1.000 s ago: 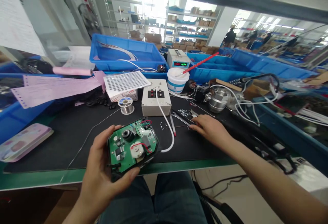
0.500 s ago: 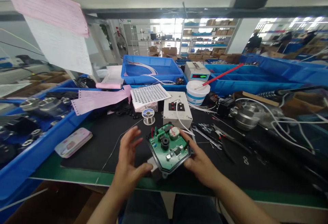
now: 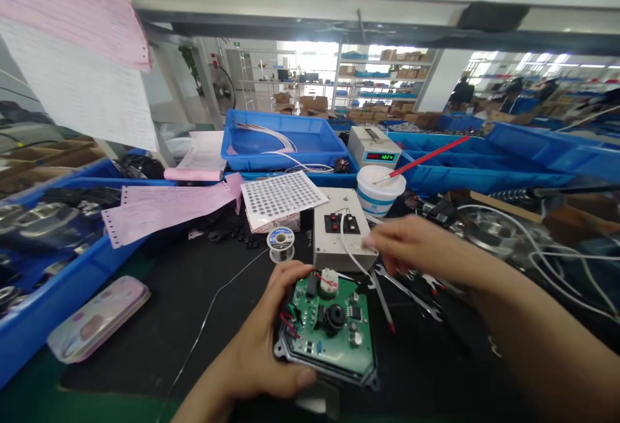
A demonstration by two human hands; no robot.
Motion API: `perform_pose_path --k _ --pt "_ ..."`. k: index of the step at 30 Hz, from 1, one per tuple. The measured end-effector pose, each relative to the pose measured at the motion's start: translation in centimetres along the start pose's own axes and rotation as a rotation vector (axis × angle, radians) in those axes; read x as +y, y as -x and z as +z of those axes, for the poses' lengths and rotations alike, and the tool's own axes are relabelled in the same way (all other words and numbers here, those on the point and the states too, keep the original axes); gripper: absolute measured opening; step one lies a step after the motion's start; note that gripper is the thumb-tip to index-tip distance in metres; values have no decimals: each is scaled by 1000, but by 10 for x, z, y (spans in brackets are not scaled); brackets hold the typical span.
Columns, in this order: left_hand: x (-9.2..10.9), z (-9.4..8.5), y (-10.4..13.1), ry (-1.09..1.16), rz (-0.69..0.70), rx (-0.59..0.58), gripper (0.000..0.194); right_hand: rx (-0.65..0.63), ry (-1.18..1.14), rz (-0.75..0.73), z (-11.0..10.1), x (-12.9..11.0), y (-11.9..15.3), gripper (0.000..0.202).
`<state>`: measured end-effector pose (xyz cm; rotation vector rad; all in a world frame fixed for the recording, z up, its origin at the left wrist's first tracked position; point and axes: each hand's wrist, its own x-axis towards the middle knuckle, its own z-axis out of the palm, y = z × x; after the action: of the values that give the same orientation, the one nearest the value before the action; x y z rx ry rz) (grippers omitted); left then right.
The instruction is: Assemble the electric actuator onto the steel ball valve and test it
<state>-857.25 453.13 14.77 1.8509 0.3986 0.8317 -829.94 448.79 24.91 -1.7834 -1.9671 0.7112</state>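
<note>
My left hand (image 3: 264, 339) is closed on the left side of a metal housing with a green circuit board (image 3: 334, 336) inside. Its thumb lies along the near edge, its fingers at the far left corner. On the board sit a black round part (image 3: 335, 318), a white round part (image 3: 328, 283) and red wires at the left. My right hand (image 3: 407, 242) is off the housing, in the air by the right edge of a grey box with terminals (image 3: 339, 210). Motion blurs its fingers. A white cable (image 3: 356, 255) runs from the terminals towards the housing.
A solder spool (image 3: 281, 245) stands left of the box. Wrenches (image 3: 411, 294) and a red-tipped tool (image 3: 385, 303) lie right of the housing. Behind are a white tub (image 3: 380, 190), a power supply (image 3: 372, 146) and a blue bin (image 3: 285, 139). A pencil case (image 3: 99, 319) lies at left.
The housing has passed from my right hand to my left and turned. My left hand, open before, has closed on it. My right hand has moved up towards the box. The view has shifted.
</note>
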Motion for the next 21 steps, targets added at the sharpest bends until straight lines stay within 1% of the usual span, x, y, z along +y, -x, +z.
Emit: perform_pose_path --k 1,2,3,5,6,8,10,12,15,16,18,19,21 --pt "-3 1 -1 -14 26 31 87 237 65 36 -5 8 -23 46" --pt "-6 2 -2 -18 47 66 86 396 95 67 -9 18 -47 41" --pt "-8 4 -1 -12 63 104 85 418 96 69 -10 28 -71 38" --pt "-12 6 2 2 75 167 84 393 86 79 -7 46 -113 46" --pt "-13 7 3 10 78 186 84 361 73 85 -3 54 -129 52" --pt "-16 8 5 31 77 205 85 320 51 97 5 64 -150 60" --pt "-17 7 5 60 59 203 86 310 30 106 14 71 -159 61" --pt "-18 6 4 80 35 195 88 312 9 120 20 75 -161 60" --pt "-16 7 0 28 55 182 89 327 -10 137 25 79 -162 53" --pt "-16 8 -1 4 68 184 88 356 -12 130 27 80 -162 49" --pt "-15 12 -7 -1 36 221 85 431 -37 103 30 81 -160 40" --pt "-15 14 -11 11 5 258 82 467 -55 95 32 81 -158 37" --pt "-16 20 -21 62 -53 354 75 506 -91 94 35 80 -151 38"
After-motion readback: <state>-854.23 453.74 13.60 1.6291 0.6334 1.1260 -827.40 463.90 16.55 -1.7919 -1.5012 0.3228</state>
